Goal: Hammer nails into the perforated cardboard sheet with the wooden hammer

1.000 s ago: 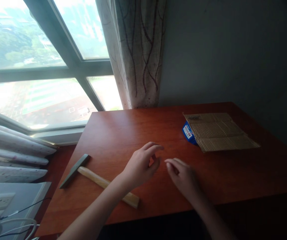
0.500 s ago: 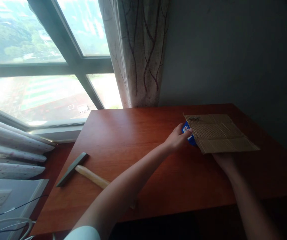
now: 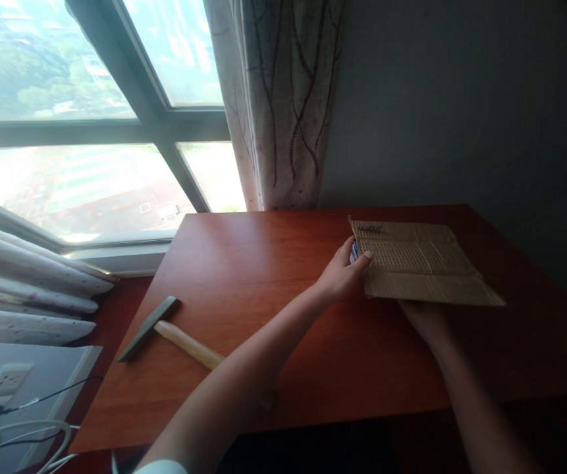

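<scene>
A flat piece of brown cardboard (image 3: 421, 257) is held above the right part of the wooden table. My left hand (image 3: 345, 271) is closed on its left edge, thumb on top. Between that hand and the cardboard shows a sliver of a blue packet (image 3: 354, 250), mostly hidden. My right hand (image 3: 424, 321) reaches under the cardboard from the near side, its fingers out of sight. A row of small dark marks or pieces (image 3: 369, 228) lies along the cardboard's far left corner. A hammer (image 3: 189, 343) with a wooden handle rests on the table, partly behind my left forearm.
The reddish wooden table (image 3: 243, 263) stands against a grey wall, with a window (image 3: 90, 178) and curtains (image 3: 288, 99) at its far left. Cables (image 3: 31, 434) and a wall socket (image 3: 11, 380) are low on the left, beside the table's edge.
The cardboard has shifted slightly left with both hands. My left thumb now lies over its edge, and less of the blue packet shows. The view has turned a little.
</scene>
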Demonstrator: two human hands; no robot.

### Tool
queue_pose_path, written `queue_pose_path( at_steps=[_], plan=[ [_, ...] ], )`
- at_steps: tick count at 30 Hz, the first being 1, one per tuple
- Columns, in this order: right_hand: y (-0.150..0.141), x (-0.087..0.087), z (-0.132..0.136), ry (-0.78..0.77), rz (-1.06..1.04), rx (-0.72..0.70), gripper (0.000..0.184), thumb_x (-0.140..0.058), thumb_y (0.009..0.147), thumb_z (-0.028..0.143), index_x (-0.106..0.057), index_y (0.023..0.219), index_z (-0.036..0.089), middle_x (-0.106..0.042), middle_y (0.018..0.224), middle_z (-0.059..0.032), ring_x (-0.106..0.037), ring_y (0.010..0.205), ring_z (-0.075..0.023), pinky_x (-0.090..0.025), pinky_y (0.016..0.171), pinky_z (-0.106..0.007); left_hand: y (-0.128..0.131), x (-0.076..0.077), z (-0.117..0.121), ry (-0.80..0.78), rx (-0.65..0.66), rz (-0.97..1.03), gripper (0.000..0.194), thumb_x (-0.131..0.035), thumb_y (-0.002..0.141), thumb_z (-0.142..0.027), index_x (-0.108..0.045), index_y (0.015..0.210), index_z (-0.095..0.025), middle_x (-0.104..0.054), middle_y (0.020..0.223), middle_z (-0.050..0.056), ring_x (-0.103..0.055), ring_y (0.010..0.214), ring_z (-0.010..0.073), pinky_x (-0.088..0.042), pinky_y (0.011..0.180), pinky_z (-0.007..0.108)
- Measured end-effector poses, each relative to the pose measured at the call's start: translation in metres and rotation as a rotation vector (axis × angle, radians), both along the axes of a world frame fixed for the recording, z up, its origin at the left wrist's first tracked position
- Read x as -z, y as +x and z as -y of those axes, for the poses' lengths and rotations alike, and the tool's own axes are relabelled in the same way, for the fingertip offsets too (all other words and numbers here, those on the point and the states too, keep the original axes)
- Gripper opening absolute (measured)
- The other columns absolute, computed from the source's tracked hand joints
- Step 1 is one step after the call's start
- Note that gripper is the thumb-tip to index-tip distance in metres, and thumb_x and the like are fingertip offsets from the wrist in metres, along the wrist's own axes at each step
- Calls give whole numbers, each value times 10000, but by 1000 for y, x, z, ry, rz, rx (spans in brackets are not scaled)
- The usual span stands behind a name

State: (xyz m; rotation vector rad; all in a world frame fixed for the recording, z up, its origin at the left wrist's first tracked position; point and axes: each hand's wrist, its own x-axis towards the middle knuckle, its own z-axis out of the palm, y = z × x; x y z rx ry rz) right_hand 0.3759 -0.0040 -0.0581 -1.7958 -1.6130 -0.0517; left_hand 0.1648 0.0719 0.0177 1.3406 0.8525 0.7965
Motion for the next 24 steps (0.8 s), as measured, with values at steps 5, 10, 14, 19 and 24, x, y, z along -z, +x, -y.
queue_pose_path(
  at_steps=[5, 10, 14, 19, 24],
  plan=[
    [-52, -6, -10, 29, 7, -155, 596, -486, 934, 528, -487, 1402, 158, -490, 1501, -214, -317, 1492, -374, -246, 1193, -651, -58, -13, 6, 82, -122, -23, 592, -630, 892, -370, -471, 1442, -218, -558, 1472, 89, -495, 1373, 283, -381, 1164, 443],
    [-110, -19, -23, -61, -74, -377, 602, -546, 923, 437, -417, 1477, 243, -485, 1517, -163, -283, 1508, -378, -232, 1194, -679, -120, -18, 15, -10, -238, -55, 709, -638, 881, -392, -368, 1513, -218, -526, 1503, 98, -588, 1277, 285, -488, 1065, 425],
    [-150, -27, -34, -182, -74, -559, 601, -506, 958, 384, -351, 1529, 279, -381, 1605, -127, -229, 1536, -328, -215, 1220, -638, -164, -22, 22, -45, -331, -43, 734, -681, 851, -406, -400, 1510, -245, -458, 1564, 101, -603, 1255, 304, -472, 1085, 461],
    [-196, -33, -47, -303, -65, -678, 655, -528, 956, 327, -298, 1559, 210, -302, 1643, -162, -149, 1558, -306, -185, 1234, -609, -201, -30, 30, -20, -391, -45, 721, -661, 869, -383, -404, 1520, -206, -453, 1569, 113, -449, 1422, 311, -337, 1198, 468],
    [-231, -39, -61, -321, -47, -762, 588, -509, 963, 286, -369, 1522, 172, -366, 1616, -159, -202, 1549, -265, -212, 1245, -535, -224, -29, 31, 1, -487, -55, 701, -652, 879, -360, -414, 1512, -175, -490, 1538, 120, -369, 1477, 304, -239, 1244, 476]
  ],
)
